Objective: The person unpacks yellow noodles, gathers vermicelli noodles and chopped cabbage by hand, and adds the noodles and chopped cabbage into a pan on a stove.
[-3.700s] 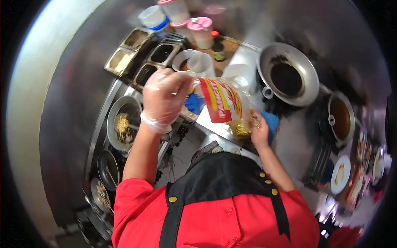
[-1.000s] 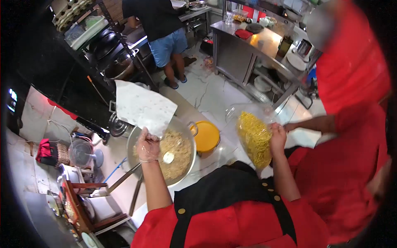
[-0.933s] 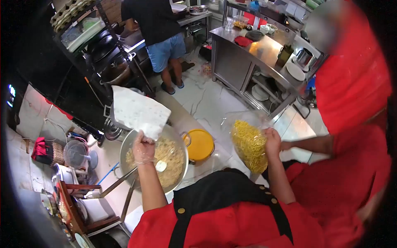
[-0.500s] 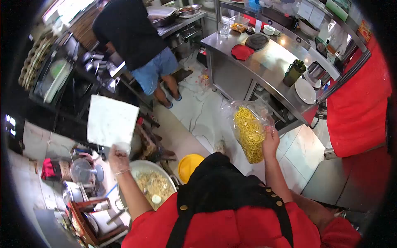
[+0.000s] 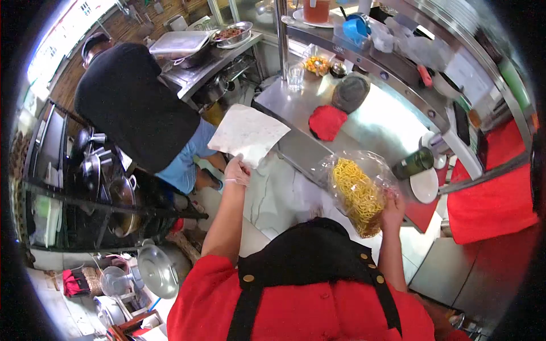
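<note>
My left hand (image 5: 238, 172), in a clear plastic glove, grips a flat white sheet (image 5: 248, 133) by its near edge. The sheet is held up in front of me, left of the steel counter (image 5: 296, 122); whether it is paper or thin board I cannot tell. At the right, my right hand (image 5: 392, 210) is closed on the side of a clear plastic bag of yellow noodles (image 5: 357, 193). The bag hangs by the counter's near edge. A dark green bottle (image 5: 413, 163) and a white plate (image 5: 424, 186) are close beyond that hand.
On the counter are a red cloth-like item (image 5: 328, 123), a dark round item (image 5: 350, 94) and a glass (image 5: 295, 77). A person in a black shirt (image 5: 125, 108) stands at the left, by the stove (image 5: 114, 199). A round metal lid (image 5: 158, 271) is at lower left.
My view has moved forward toward the counter. The white sheet has gone from the left to the middle, and the noodle bag is now nearer the counter. The large pot and yellow lid left view.
</note>
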`<state>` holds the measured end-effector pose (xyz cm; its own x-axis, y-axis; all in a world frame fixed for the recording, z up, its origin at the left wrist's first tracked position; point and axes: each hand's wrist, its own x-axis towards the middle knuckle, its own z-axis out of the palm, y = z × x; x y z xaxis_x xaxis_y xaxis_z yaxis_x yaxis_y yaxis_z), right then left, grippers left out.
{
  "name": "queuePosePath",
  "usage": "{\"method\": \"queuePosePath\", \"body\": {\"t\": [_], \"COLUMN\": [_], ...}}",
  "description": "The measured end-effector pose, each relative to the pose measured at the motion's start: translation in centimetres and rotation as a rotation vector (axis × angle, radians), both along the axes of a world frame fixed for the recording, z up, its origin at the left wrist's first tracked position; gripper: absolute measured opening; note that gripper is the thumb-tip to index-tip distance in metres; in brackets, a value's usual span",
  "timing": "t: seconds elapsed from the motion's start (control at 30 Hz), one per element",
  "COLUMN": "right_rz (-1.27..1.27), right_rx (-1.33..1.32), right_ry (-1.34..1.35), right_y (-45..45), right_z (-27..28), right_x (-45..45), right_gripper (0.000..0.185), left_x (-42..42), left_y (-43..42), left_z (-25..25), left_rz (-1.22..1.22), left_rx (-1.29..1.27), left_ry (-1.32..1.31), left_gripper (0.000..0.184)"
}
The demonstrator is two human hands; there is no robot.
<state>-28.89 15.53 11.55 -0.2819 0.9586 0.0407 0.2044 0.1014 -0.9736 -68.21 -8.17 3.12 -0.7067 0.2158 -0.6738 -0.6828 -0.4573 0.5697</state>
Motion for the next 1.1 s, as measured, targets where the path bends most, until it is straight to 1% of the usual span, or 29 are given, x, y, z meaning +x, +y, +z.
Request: {"method": "queuePosePath", "body": {"t": [0.03,0.07,0.13,0.17,0.2,0.27,0.3,0.33,0.43,0.5,0.53,0.57,0.63,0.67,0.7,0.73,0.77,0.83,0.87,0.9,0.93,1.0,1.07,1.1], "right_rz": [0.005,0.012,0.062,0.156,0.176,0.37,0.428,0.436,0.459,0.487,0.483,0.374,0.361,0.299,0.235,0.202,0.168,0.016,-0.041,-0.05,-0.047,-0.04,-0.191,-0.099], "right_rx": [-0.126,-0.134,-0.165,-0.23,-0.225,-0.189,-0.249,-0.261,-0.339,-0.238,-0.237,-0.163,0.034,-0.012,-0.056,-0.086,-0.114,0.008,0.053,0.076,0.093,0.129,-0.17,-0.167], "right_ry": [0.118,0.116,-0.112,0.08,0.078,0.07,0.07,0.076,0.022,0.066,0.062,0.008,0.003,0.034,0.069,0.104,0.139,0.121,0.108,-0.03,-0.107,-0.26,0.16,0.145], "right_y": [2.6,3.6,5.7,6.3,8.4,11.6,11.1,11.2,12.7,13.8,14.7,15.7,17.9,18.0,18.2,17.9,17.5,16.8,16.5,16.3,16.3,15.8,13.4,12.6], "right_z": [-2.0,-1.3,2.8,4.2,3.7,1.6,4.6,5.3,6.8,7.8,7.3,6.5,5.2,5.9,6.6,6.8,6.9,6.8,6.9,7.2,6.5,6.2,8.1,9.8], "right_x": [-0.7,-2.4,-6.4,-8.7,-10.2,-13.5,-16.2,-18.0,-22.2,-24.4,-25.1,-24.9,-24.5,-24.7,-24.8,-24.9,-25.0,-25.3,-25.5,-25.5,-24.8,-24.3,-25.2,-26.7], "right_gripper": [0.02,0.02,0.018,0.017,0.017,0.016,0.015,0.015,0.012,0.011,0.011,0.01,0.009,0.011,0.012,0.013,0.014,0.017,0.018,0.02,0.021,0.024,0.026,0.028], "left_x": [-1.7,-3.0,-5.2,-6.6,-7.9,-10.0,-11.2,-12.0,-15.8,-19.1,-20.7,-22.2,-25.3,-26.6,-28.7,-31.1,-33.3,-37.6,-39.3,-40.7,-41.8,-43.9,-45.3,-46.0], "left_y": [1.0,1.6,3.1,3.6,4.3,4.0,4.3,3.9,4.2,5.0,5.6,6.3,8.3,8.9,9.1,9.7,10.7,12.2,13.2,14.4,15.8,19.4,22.4,24.2], "left_z": [-0.8,-1.2,-1.8,-2.6,-3.4,-4.3,-4.5,-4.7,-6.4,-7.7,-8.4,-8.5,-9.2,-9.5,-11.5,-13.6,-14.4,-15.7,-16.2,-17.0,-18.0,-20.6,-21.3,-20.9], "left_rz": [0.04,0.047,0.121,0.152,0.172,0.098,0.099,0.108,-0.014,-0.056,-0.095,-0.121,-0.162,-0.193,-0.274,-0.421,-0.657,-1.239,-1.478,-1.644,-1.76,-2.048,-1.739,-1.874], "left_rx": [-0.004,-0.011,0.009,-0.077,-0.071,-0.064,-0.103,-0.116,-0.186,-0.218,-0.253,-0.271,-0.318,-0.355,-0.297,-0.385,-0.581,-1.067,-1.287,-1.413,-1.496,-1.609,-1.673,-1.658], "left_ry": [-0.051,-0.052,-0.096,-0.099,-0.099,-0.046,-0.002,0.002,0.05,0.005,-0.031,-0.092,-0.057,-0.023,0.036,0.111,0.234,0.647,0.882,1.027,1.082,1.155,0.939,0.948], "left_gripper": [0.034,0.034,0.036,0.036,0.036,0.04,0.039,0.039,0.035,0.033,0.032,0.033,0.034,0.035,0.027,0.021,0.015,0.007,0.009,0.015,0.02,0.024,0.026,0.028]}}
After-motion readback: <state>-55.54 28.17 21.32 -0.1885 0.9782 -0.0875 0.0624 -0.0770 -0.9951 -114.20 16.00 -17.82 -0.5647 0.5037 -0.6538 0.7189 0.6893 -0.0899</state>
